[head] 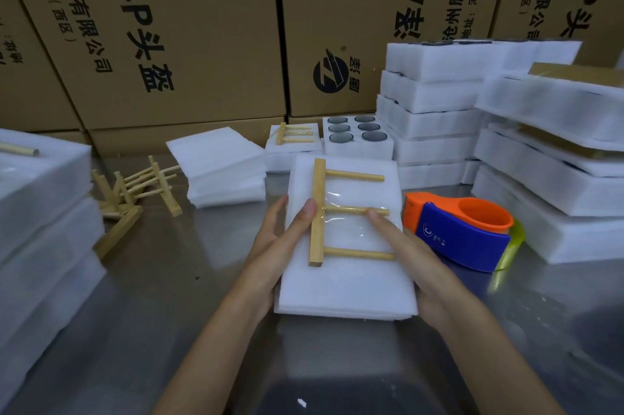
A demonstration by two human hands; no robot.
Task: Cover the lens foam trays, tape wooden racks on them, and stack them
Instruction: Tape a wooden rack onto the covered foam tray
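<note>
Both hands (341, 245) gripping covered foam tray (344, 289), taped wooden rack (341, 213) spine lengthwise, pegs pointing right

Both forearms reached forward from the bottom edge, bare, converging toward the middle. The left hand (283, 228) lay with its thumb extended forward and flat on top, remaining fingers hidden beneath. The right hand (405, 245) had its index finger straight and pressing down, its other fingers out of sight.
</note>
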